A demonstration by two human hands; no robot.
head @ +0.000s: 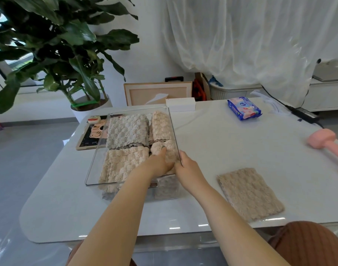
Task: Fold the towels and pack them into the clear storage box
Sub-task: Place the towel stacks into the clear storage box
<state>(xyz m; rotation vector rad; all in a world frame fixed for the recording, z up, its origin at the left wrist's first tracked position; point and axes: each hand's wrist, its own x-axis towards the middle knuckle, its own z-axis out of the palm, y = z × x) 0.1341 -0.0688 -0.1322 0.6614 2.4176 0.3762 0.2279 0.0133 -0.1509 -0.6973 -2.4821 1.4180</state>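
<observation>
Hands meet at the near right corner of the clear storage box. The left hand curls its fingers over a beige towel inside that corner. The right hand lies against the box's right wall, touching the same towel; whether it grips cannot be told. A folded towel lies on the worktop, right of the hands. Farther in the box sit a grey towel and two more beige ones.
</observation>
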